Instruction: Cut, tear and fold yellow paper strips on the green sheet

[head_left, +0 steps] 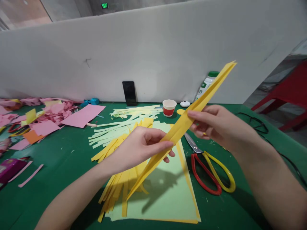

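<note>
Yellow strip (179,128) in hands (145,142) (213,123); cup (169,109), capped bottle (204,84) behind.

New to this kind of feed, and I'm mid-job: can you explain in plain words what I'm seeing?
There is no machine here: you see one person's bare left hand and right hand. The only picture comes from a camera worn on that person's head, looking forward and down. Both hands hold a long, creased yellow paper strip at a slant. On the green table lie light green sheets, loose yellow strips, scissors to the right, and pink paper to the left. Farther back stand a paper cup and a phone.
</note>
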